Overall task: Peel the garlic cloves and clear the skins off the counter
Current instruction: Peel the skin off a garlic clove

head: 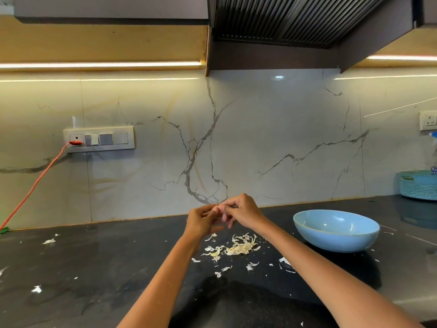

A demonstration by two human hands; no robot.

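Seemingly midway, I saw both hands, left hand point(201, 220) and right hand point(240, 213), pinching one garlic clove point(218, 207) (barely visible); skins point(238, 246) littered the table point(94, 268).

A wide pale-blue ceramic bowl point(335, 229) blocks the right; bare black stone counter point(99, 263) lies open leftward.

No legible text, brand, number or sign is found anywhere in the view. The switch panel point(98, 139) and the wall socket point(428, 120) are seen without readable markings.
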